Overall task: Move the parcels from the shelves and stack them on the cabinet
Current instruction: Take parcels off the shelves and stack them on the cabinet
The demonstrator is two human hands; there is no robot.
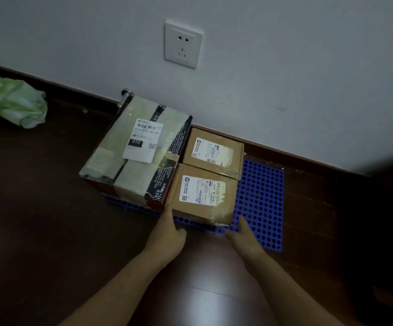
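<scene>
Three parcels sit on a blue perforated mat [263, 203] on the dark wooden floor by the wall. The large taped box [134, 154] carries a white label and stands on the left. Two small brown boxes lie to its right: the far one [213, 152] against the skirting, the near one [202, 194] in front of it. My left hand [167, 231] touches the near small box at its lower left corner, fingers extended. My right hand [242, 234] rests at its lower right corner on the mat, fingers apart. Neither hand grips the box.
A white wall socket [183, 43] is above the parcels. A crumpled green bag [12, 100] lies on the floor at the left. A metal door stop [126, 96] sticks out behind the large box. The right side is in deep shadow.
</scene>
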